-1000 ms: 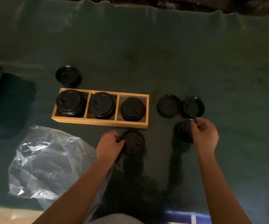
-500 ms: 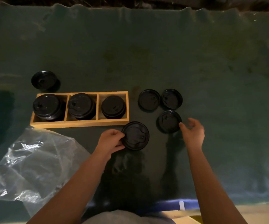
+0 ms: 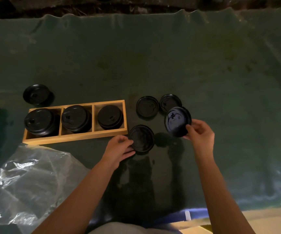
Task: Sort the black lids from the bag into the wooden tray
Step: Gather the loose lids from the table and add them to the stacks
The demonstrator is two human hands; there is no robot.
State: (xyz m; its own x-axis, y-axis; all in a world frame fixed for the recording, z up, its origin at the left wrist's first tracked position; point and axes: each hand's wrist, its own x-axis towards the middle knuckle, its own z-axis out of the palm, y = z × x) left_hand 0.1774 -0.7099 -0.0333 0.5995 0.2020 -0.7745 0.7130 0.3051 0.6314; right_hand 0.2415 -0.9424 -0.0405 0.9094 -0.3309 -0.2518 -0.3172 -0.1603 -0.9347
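Note:
A wooden tray with three compartments lies left of centre, each holding a stack of black lids. My left hand grips a black lid just off the tray's front right corner. My right hand holds another black lid tilted up above the cloth. Two more lids lie flat behind it, one to the left and one to the right. A clear plastic bag lies crumpled at the lower left.
A separate small stack of lids sits behind the tray's left end. Everything rests on a dark green cloth whose far edge runs along the top. A pale floor strip shows at the bottom right.
My right hand has closed on the nearest of the three loose lids and lifted it off the cloth, tilting it. My left hand keeps its lid near the tray corner.

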